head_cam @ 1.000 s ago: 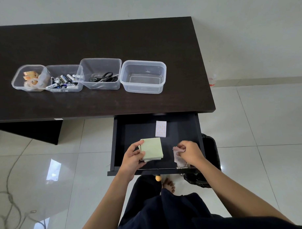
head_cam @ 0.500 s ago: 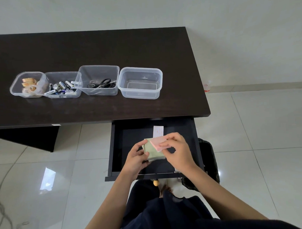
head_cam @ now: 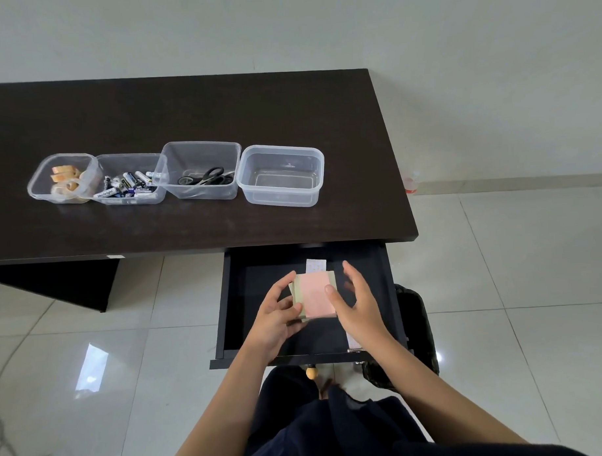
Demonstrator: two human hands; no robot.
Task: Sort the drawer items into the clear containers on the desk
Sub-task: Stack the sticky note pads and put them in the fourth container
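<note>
Over the open drawer (head_cam: 234,298), a stack of sticky notes (head_cam: 315,295) is gripped by the left hand (head_cam: 275,317); the right hand (head_cam: 357,304) is spread beside it. Carrying to the empty container (head_cam: 319,165), far right, is judged next.

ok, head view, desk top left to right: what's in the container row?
Container with tape rolls → container with batteries → container with scissors → empty container.
</note>
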